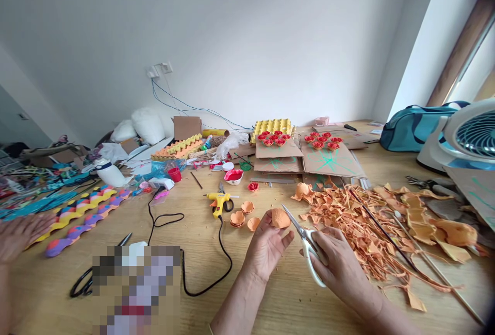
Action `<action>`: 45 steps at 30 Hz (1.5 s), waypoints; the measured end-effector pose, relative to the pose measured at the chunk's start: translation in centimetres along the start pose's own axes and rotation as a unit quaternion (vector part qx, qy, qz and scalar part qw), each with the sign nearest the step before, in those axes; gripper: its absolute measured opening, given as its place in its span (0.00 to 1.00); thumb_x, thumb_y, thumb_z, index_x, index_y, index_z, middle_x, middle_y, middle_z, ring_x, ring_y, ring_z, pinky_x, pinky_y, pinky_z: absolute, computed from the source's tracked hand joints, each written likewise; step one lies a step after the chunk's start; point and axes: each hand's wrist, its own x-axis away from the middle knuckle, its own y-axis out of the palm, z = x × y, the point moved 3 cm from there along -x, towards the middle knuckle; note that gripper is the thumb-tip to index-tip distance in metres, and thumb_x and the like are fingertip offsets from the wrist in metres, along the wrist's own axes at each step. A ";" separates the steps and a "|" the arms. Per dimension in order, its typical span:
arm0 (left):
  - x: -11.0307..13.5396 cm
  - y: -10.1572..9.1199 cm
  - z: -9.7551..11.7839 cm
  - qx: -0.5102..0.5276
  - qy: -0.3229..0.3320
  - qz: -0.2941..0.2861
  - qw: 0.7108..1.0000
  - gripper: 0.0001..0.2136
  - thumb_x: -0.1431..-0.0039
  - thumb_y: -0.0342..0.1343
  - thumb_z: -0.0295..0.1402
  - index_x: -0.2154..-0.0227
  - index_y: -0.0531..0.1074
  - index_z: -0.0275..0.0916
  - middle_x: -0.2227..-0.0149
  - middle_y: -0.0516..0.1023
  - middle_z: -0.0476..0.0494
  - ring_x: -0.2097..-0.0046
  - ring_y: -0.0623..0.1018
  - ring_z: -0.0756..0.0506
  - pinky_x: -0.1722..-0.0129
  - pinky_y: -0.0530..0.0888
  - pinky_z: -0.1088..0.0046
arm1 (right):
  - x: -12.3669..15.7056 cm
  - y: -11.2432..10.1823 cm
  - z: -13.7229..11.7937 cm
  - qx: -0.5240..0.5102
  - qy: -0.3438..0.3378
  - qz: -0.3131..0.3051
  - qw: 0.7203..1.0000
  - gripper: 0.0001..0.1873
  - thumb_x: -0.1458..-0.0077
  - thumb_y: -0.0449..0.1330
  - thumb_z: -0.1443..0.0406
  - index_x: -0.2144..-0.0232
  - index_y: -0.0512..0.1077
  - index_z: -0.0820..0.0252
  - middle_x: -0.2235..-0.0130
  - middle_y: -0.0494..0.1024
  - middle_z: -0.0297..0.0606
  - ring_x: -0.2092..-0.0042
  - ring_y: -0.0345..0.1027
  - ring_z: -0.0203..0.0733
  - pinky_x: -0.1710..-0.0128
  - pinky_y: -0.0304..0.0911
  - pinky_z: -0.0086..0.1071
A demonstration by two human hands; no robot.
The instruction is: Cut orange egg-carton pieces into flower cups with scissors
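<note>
My left hand pinches a small orange egg-carton cup between thumb and fingers. Close beside its edge are the tips of a pair of scissors with white handles, which my right hand grips by the loops. Left of my left hand lie several cut orange cups, some of them stacked. A heap of orange carton scraps spreads to the right, with larger uncut orange carton pieces beyond it.
A yellow glue gun with a black cord lies left of the cups. Red paper flowers sit on cardboard sheets; a dish of red paint stands nearby. Another person's hand rests at left by painted carton strips. A fan stands right.
</note>
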 end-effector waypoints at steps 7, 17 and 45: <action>-0.1 0.1 0.0 0.016 0.001 -0.003 1.000 0.13 0.49 0.62 0.24 0.65 0.80 0.52 0.60 0.82 0.53 0.54 0.76 0.44 0.53 0.70 0.67 | -0.1 0.2 0.3 -0.056 0.061 -0.004 0.997 0.09 0.38 0.55 0.60 0.71 0.63 0.54 0.72 0.73 0.34 0.66 0.66 0.44 0.59 0.61 0.40; -0.2 -0.1 -0.1 0.006 0.001 0.020 1.000 0.12 0.51 0.61 0.23 0.65 0.78 0.45 0.59 0.80 0.48 0.56 0.76 0.44 0.58 0.72 0.67 | -0.2 0.1 0.8 -0.158 0.140 -0.027 0.977 0.16 0.36 0.51 0.55 0.74 0.65 0.56 0.74 0.68 0.33 0.69 0.61 0.41 0.67 0.59 0.35; -0.6 -0.7 -0.1 -0.029 0.025 0.047 0.998 0.16 0.56 0.69 0.35 0.64 0.72 0.39 0.63 0.78 0.45 0.65 0.75 0.49 0.69 0.72 0.75 | -0.3 0.4 -0.1 -0.369 0.129 -0.207 0.897 0.25 0.39 0.49 0.43 0.72 0.64 0.57 0.72 0.66 0.33 0.69 0.59 0.40 0.67 0.58 0.33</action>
